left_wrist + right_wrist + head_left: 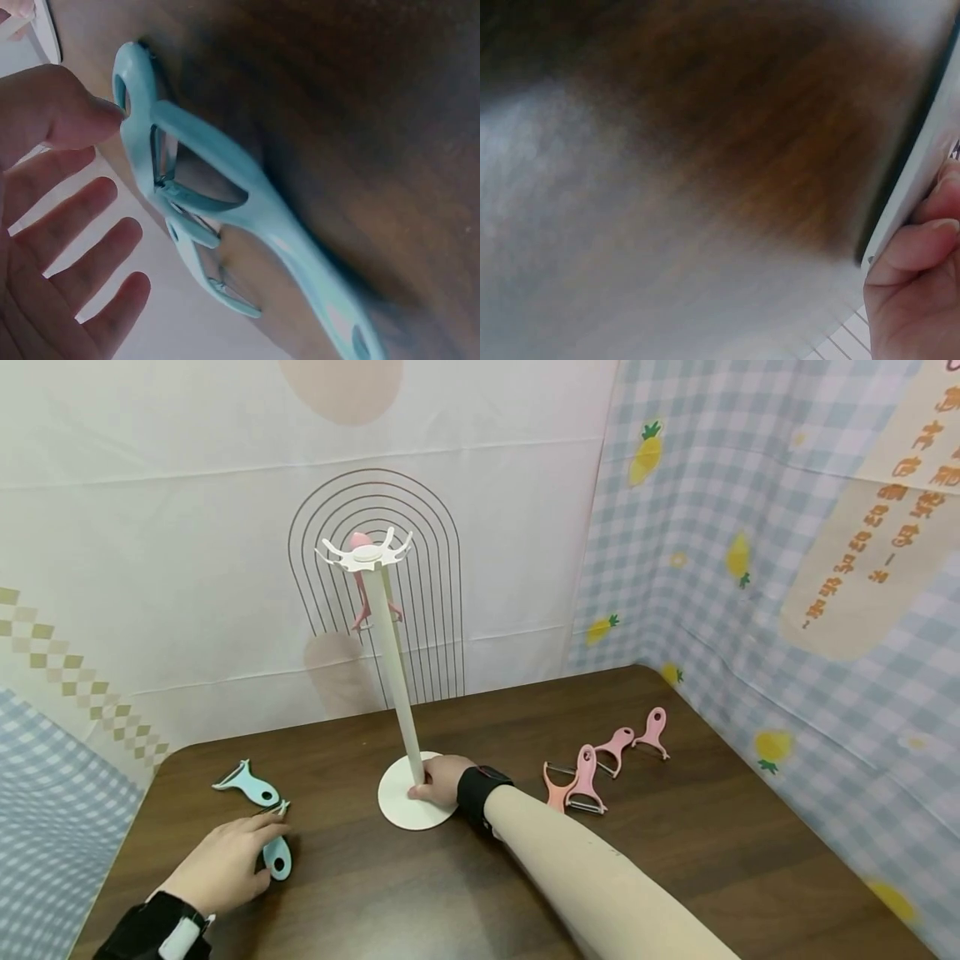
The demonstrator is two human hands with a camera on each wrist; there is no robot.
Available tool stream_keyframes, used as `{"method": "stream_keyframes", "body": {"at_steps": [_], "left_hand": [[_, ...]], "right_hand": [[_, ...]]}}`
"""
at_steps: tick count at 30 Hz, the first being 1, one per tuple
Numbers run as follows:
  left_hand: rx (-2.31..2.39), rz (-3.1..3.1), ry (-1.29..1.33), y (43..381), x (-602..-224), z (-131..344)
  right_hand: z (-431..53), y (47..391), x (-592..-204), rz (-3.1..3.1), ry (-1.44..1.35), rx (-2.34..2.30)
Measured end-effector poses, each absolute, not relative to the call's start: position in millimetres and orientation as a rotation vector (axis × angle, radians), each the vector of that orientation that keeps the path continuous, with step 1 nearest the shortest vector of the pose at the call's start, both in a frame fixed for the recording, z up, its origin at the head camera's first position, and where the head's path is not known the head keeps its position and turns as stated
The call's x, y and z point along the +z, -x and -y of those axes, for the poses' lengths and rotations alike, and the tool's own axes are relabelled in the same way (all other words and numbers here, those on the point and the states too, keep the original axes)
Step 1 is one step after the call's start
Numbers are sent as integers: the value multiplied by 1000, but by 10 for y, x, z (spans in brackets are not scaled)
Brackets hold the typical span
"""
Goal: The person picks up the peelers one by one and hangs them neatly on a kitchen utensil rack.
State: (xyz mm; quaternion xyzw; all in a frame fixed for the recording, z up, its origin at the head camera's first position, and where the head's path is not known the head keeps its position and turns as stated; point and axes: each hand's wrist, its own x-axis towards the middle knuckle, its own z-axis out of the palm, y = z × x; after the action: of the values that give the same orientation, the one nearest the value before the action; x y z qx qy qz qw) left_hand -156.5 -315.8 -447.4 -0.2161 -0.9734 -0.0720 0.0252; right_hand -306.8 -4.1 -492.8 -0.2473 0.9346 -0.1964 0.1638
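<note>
The grip of the right hand (446, 779) was clamped low on the white stand (395, 668) on the table (337, 902). The left hand (228, 860) — fingers (96, 260) apart — was at a blue peeler (273, 850), toward eight o'clock from the stand's foot; pink peelers (583, 778) lay toward three.

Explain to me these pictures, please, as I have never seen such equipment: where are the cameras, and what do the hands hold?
No machine appears here, only a person's bare hands. The wide picture comes from a camera on the head; the closer two come from one camera on each wrist. The left hand is over turquoise peelers; I cannot tell whether its thumb touches one. The right hand holds the white hook stand near its base, and a pink peeler hangs at its top. On the table, to the right, lie three more pink peelers and an orange peeler.
</note>
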Motion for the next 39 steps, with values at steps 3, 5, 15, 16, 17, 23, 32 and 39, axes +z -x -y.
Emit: {"method": "stream_keyframes", "body": {"at_steps": [3, 5, 15, 16, 17, 23, 32, 39], "left_hand": [[-228, 3054, 649, 1555, -4505, 3155], [-222, 3068, 651, 1552, -4523, 3150], [-87, 3068, 658, 1556, -4565, 3096], [-74, 3063, 665, 1557, -4570, 3092], [-63, 3053, 668, 1556, -4574, 3086], [-36, 2979, 693, 1530, -4578, 3033], [43, 2948, 702, 1547, -4609, 2996], [156, 2922, 713, 1566, -4605, 2965]], "right_hand": [[43, 3065, -4928, -2660, 698, -568], [44, 3060, -4922, -2660, 694, -576], [49, 3033, -4899, -2670, 677, -574], [50, 3031, -4894, -2669, 674, -572], [50, 3025, -4887, -2667, 671, -574], [42, 2989, -4834, -2665, 667, -567], [45, 3013, -4889, -2679, 673, -571], [39, 3023, -4886, -2668, 670, -585]]}}
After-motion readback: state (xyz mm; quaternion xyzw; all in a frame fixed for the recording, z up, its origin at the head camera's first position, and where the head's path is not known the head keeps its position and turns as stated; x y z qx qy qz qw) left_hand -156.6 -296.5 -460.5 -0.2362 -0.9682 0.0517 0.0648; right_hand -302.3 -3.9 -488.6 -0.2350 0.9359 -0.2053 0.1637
